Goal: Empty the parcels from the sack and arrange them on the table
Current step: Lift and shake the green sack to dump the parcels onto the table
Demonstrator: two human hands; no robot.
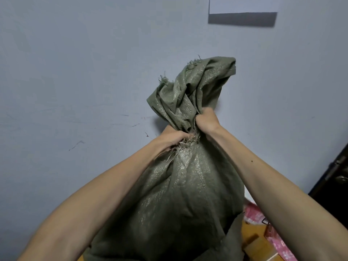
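Note:
A bulging olive-green woven sack [180, 194] fills the lower middle of the head view, held up in front of a pale wall. Its bunched end [194, 91] sticks up above both fists, frayed threads showing. My left hand [173, 137] grips the gathered neck from the left. Just above and to the right, my right hand [206, 119] grips the same bunched fabric. The sack's contents are hidden. At the lower right, partly behind my right forearm, lie a pink parcel [253, 213] and a brown cardboard box [258, 245].
A pale blue-grey wall [84, 81] with scuff marks stands close behind the sack. A white sheet [243, 4] hangs on it at the top right. A dark door or cabinet [333, 185] stands at the right edge. An orange-brown surface [246, 230] shows at the lower right.

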